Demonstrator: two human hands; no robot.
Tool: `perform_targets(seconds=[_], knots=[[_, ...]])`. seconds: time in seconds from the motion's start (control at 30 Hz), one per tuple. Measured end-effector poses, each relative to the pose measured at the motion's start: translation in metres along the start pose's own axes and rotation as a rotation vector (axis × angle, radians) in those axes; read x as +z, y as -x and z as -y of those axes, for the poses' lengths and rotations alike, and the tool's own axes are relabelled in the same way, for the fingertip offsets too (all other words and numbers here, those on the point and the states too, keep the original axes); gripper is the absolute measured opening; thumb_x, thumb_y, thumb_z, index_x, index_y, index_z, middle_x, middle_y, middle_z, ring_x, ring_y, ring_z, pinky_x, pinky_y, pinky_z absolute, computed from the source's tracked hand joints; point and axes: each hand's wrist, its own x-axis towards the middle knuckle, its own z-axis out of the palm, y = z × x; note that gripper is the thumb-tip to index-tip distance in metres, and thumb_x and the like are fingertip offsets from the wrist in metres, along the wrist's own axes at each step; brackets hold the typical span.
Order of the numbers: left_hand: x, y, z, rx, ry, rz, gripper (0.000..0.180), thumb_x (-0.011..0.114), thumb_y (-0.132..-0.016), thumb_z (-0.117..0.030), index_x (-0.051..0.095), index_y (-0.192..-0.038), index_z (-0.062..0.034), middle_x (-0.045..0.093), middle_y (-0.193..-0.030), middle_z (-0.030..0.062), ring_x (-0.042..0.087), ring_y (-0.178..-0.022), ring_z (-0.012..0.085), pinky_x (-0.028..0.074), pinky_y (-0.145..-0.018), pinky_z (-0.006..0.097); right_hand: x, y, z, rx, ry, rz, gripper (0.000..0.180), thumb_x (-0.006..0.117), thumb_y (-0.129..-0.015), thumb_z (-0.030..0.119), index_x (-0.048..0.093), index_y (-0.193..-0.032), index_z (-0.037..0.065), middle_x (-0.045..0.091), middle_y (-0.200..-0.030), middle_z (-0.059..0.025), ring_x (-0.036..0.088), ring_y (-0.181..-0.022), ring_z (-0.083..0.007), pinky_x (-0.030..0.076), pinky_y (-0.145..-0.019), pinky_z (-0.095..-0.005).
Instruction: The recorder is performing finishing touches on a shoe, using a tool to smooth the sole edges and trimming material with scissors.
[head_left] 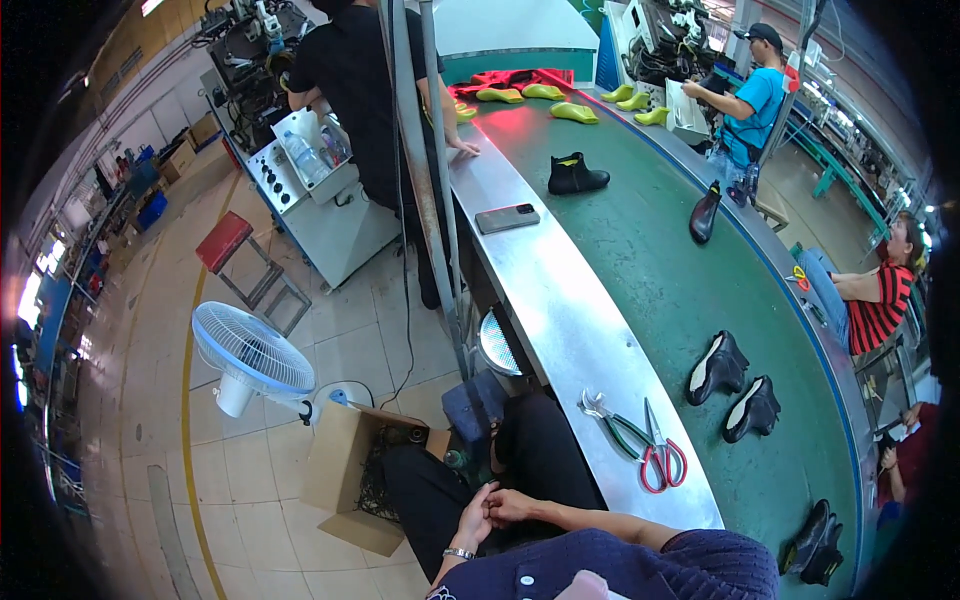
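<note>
My left hand (476, 517), with a metal band at its wrist, rests in my lap against my right hand (512, 506). The fingers of both are curled and meet each other; whether anything small lies between them is hidden. On the metal ledge to my right lie scissors (660, 455) with red handles and pincers (615, 423) with dark green grips. Beyond, the green conveyor belt (640, 270) carries a pair of black shoes with pale soles (718, 368), another dark pair (812, 545), a black ankle boot (577, 175) and a single dark shoe (705, 215).
By my left leg stands an open cardboard box (340, 470) with dark scraps inside. A fan (250, 350) and a red stool (225, 242) are farther left. A phone (507, 218) lies on the ledge. Yellow-green shoe lasts (573, 112) sit at the far end, near several people.
</note>
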Motion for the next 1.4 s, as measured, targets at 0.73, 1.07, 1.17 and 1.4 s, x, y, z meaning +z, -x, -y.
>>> perform_targets(seconds=[0.73,1.07,1.17,1.4], knots=[[-0.004,-0.004,0.001,0.008,-0.003,0.008,0.044,0.048,-0.098,-0.037,0.05,-0.132,-0.0092,0.064,-0.111,0.0091,0.063,-0.094,0.0204,0.053,-0.079,0.036,0.0,0.002,0.007,0.011,0.002,-0.012,0.014,0.051,-0.083,0.011,0.062,-0.09,0.006,0.064,-0.07,-0.0062,0.063,-0.059,-0.0172,0.051,-0.056,-0.0306],[0.003,-0.001,-0.001,0.024,0.023,-0.007,0.043,0.049,-0.098,-0.037,0.05,-0.131,-0.0081,0.062,-0.114,0.009,0.063,-0.094,0.021,0.052,-0.081,0.035,-0.002,0.001,0.006,0.009,-0.005,0.01,0.016,0.05,-0.083,0.009,0.062,-0.092,0.005,0.065,-0.072,-0.0073,0.064,-0.062,-0.0177,0.052,-0.057,-0.0317],[0.006,0.002,-0.003,0.012,0.01,-0.012,0.043,0.049,-0.098,-0.036,0.05,-0.131,-0.0081,0.062,-0.114,0.0092,0.062,-0.096,0.0212,0.052,-0.082,0.036,-0.002,0.0,0.004,-0.014,0.002,0.002,0.016,0.05,-0.082,0.01,0.061,-0.093,0.005,0.064,-0.073,-0.0077,0.064,-0.062,-0.018,0.052,-0.057,-0.0322],[-0.006,-0.008,0.002,-0.021,0.009,0.028,0.043,0.05,-0.098,-0.035,0.05,-0.13,-0.0076,0.062,-0.114,0.0092,0.062,-0.095,0.0208,0.052,-0.079,0.036,-0.002,-0.003,0.002,0.036,0.097,0.007,0.015,0.051,-0.083,0.012,0.062,-0.088,0.004,0.065,-0.072,-0.0079,0.065,-0.064,-0.0186,0.053,-0.059,-0.0322]])
